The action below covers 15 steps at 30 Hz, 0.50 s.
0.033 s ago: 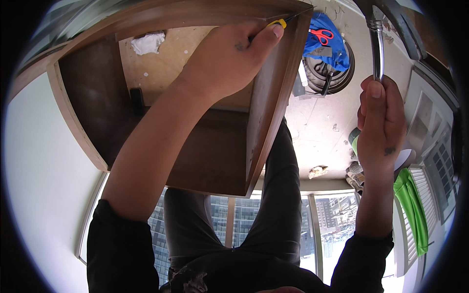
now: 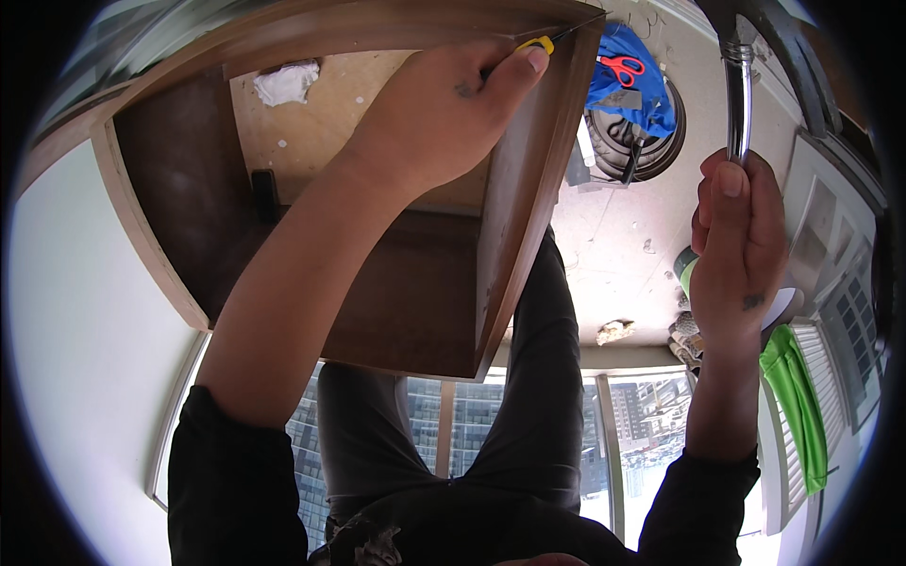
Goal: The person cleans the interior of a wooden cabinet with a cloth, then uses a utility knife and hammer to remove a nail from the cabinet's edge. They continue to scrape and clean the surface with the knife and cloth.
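Note:
My left hand (image 2: pixel 444 113) is closed round a screwdriver with a yellow-and-black handle (image 2: pixel 536 45), most of it hidden in the fist. The thin shaft points right and away, its tip at the far right corner of a brown wooden cabinet frame (image 2: pixel 540 203). In my right hand (image 2: pixel 741 241), raised to the right of the frame, is a hammer with a shiny metal shaft (image 2: pixel 739 108). Its dark head stands at the top edge of the view and is partly cut off. Hammer and screwdriver are apart.
A blue cloth (image 2: pixel 618 57) with red-handled scissors (image 2: pixel 623 69) lies over a round dark ornate base (image 2: pixel 665 151). Inside the frame are a crumpled white cloth (image 2: pixel 286 83) and a small black block (image 2: pixel 265 193). Green fabric (image 2: pixel 795 406) hangs at the right.
My right hand and the hammer have shifted slightly to the right and down. The left hand, screwdriver and cabinet frame look the same.

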{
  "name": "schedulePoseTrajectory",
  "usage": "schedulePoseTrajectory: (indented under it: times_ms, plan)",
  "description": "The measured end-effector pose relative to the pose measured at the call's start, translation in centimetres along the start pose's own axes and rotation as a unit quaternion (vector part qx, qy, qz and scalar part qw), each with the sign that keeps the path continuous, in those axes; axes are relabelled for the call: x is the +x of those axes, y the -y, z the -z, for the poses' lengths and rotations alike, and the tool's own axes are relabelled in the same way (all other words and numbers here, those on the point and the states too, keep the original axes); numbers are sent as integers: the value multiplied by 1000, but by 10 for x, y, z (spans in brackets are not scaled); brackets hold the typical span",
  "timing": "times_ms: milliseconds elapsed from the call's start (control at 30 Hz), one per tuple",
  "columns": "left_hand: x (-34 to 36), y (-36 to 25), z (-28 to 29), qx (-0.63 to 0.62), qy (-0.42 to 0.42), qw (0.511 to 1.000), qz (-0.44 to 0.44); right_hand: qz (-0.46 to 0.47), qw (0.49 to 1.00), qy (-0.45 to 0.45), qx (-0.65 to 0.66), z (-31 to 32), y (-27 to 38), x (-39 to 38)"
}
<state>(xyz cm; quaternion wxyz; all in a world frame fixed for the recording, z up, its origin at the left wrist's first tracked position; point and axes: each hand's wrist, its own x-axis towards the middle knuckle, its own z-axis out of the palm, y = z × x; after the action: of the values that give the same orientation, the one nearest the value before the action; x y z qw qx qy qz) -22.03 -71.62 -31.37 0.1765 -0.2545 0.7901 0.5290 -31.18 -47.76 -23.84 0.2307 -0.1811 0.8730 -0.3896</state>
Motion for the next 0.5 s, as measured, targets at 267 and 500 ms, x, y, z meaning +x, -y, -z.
schedulePoseTrajectory:
  times_ms: [267, 500]
  plan:
    - [-1, 2, -4, -6, -16, 1000, 0, -28, 999, 9, -35, -8, -5, 1]
    - [-2, -2, -4, 0, -14, 1000, 13, -28, 999, 25, -37, -11, -10, 0]
